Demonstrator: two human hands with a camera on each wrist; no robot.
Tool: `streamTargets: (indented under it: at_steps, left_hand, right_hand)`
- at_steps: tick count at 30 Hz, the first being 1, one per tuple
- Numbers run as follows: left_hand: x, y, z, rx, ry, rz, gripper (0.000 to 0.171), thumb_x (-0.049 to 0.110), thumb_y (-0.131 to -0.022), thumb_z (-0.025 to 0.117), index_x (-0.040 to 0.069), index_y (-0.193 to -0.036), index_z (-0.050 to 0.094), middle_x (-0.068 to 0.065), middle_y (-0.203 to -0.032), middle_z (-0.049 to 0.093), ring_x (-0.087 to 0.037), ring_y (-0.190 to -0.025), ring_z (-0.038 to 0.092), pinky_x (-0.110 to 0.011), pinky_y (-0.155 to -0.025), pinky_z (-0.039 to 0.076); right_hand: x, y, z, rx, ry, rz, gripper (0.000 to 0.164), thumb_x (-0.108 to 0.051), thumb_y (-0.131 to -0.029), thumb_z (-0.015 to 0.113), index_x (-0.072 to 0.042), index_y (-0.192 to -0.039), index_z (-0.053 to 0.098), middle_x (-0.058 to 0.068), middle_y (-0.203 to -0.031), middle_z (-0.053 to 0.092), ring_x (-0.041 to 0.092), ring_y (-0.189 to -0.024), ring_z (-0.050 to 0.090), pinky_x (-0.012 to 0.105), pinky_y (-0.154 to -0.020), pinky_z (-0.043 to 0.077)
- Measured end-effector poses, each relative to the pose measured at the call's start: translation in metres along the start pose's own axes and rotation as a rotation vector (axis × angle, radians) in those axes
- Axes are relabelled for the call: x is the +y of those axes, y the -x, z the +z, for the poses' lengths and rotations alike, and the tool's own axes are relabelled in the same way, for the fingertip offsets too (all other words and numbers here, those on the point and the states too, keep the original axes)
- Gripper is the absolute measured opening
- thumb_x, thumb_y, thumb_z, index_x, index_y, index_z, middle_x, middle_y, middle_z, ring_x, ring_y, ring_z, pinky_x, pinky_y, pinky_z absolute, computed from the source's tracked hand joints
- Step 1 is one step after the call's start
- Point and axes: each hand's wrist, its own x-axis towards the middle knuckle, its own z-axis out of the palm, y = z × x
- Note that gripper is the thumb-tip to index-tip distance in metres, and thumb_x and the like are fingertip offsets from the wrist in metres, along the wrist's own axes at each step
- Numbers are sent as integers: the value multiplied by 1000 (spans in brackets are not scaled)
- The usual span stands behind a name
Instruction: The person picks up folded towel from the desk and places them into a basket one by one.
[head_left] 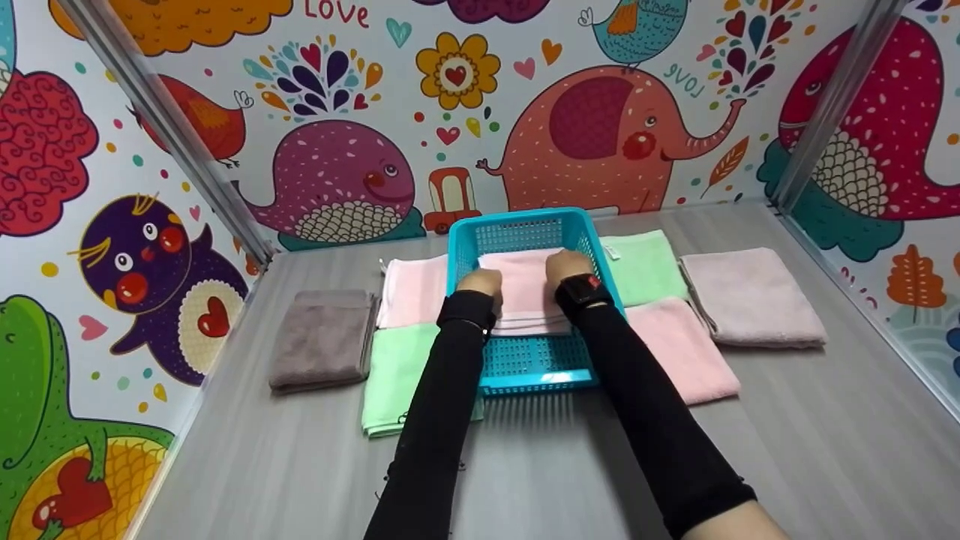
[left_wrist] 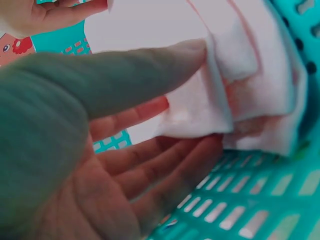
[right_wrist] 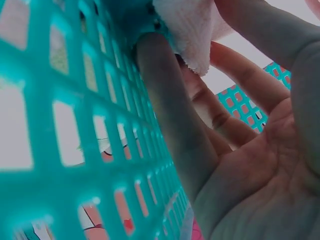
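Note:
A folded pink towel [head_left: 526, 281] is inside a turquoise plastic basket [head_left: 536, 379] with perforated walls. My left hand [head_left: 481, 282] grips the towel's left edge; in the left wrist view the thumb [left_wrist: 145, 70] lies over a fold and the fingers reach underneath. At the opposite edge, my right hand [head_left: 568, 265] holds the towel between thumb and fingers, close to the basket's right wall [right_wrist: 60, 130]. More pink layers [left_wrist: 265, 70] show beyond the left thumb. The far part of the right-hand grip is partly hidden by towel.
Left of the basket lie a grey-brown towel [head_left: 324, 341], a pink towel [head_left: 412, 292] and a green towel [head_left: 397, 375]. To its right are another green towel [head_left: 649, 262], a pink towel [head_left: 686, 352] and a pale pink towel [head_left: 754, 296]. A patterned wall [head_left: 450, 142] stands behind.

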Motion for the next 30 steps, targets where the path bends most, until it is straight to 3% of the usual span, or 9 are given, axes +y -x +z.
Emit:
streamTargets:
  at_steps: [12, 15, 19, 23, 26, 30]
  left_hand:
    - [-1, -6, -2, -27, 6, -15, 26, 7, -92, 75, -2, -117, 73, -18, -124, 72, -34, -112, 67, -45, -98, 55]
    - [0, -5, -6, 33, -33, -30, 25, 12, -96, 71, 2, -120, 73, -15, -126, 72, -33, -116, 66, -45, -100, 54]
    - [4, 1, -17, 145, -67, -11, 31, 18, -99, 67, 6, -127, 69, -14, -130, 70, -34, -119, 66, -48, -101, 53]
    - [7, 14, -29, 221, -44, 68, 39, 27, -100, 68, 8, -134, 67, -14, -136, 68, -34, -124, 64, -49, -105, 51]
    - [8, 29, -39, 268, -18, 129, 42, 33, -100, 69, 12, -136, 67, -12, -138, 68, -32, -125, 64, -51, -105, 51]
    - [4, 56, -48, 366, -8, 194, 39, 37, -100, 67, 17, -134, 68, -8, -130, 71, -28, -118, 66, -51, -95, 55]
  right_hand:
    - [-3, -7, 2, -44, 11, 38, 32, -2, -104, 46, 7, -117, 74, 26, -119, 73, 40, -104, 73, 52, -86, 61]
    - [-3, -7, -1, -37, 21, 18, 32, -2, -104, 47, 7, -116, 75, 25, -119, 73, 40, -104, 73, 52, -86, 61]
    - [-2, -6, -11, -31, 24, -7, 25, -9, -94, 69, 4, -114, 77, 24, -119, 73, 40, -103, 73, 53, -84, 61]
    - [-1, -2, -29, 3, -33, -57, 34, -16, -79, 87, 1, -107, 78, 22, -115, 75, 39, -101, 73, 54, -83, 60]
    - [1, 5, -44, 65, -94, -117, 32, -19, -82, 85, -1, -108, 77, 21, -114, 75, 40, -103, 72, 54, -88, 58]
    - [5, 20, -66, 134, -195, -157, 39, -24, -88, 83, -2, -120, 75, 20, -122, 73, 40, -113, 68, 53, -97, 55]
